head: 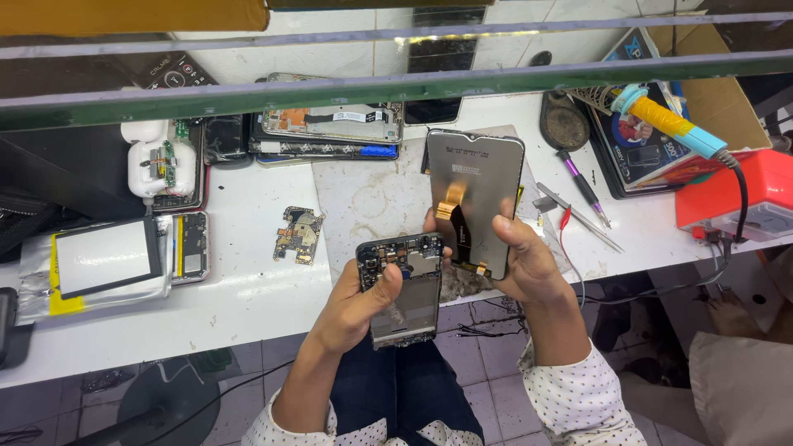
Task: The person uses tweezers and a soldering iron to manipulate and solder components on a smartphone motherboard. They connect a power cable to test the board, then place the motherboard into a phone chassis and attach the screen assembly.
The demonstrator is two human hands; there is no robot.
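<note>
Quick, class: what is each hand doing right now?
Left hand: closed on the opened phone body.
Right hand: closed on the detached screen panel.

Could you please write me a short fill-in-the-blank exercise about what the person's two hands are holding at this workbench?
1. The left hand holds an opened black phone body with its ____ exposed.
2. The right hand holds a dark rectangular display panel with an orange ____ cable on its back.
3. A small loose circuit board lies on the ____ worktop.
4. The soldering iron at the right has a yellow and ____ handle.

Missing words: circuitry; flex; white; blue
</note>
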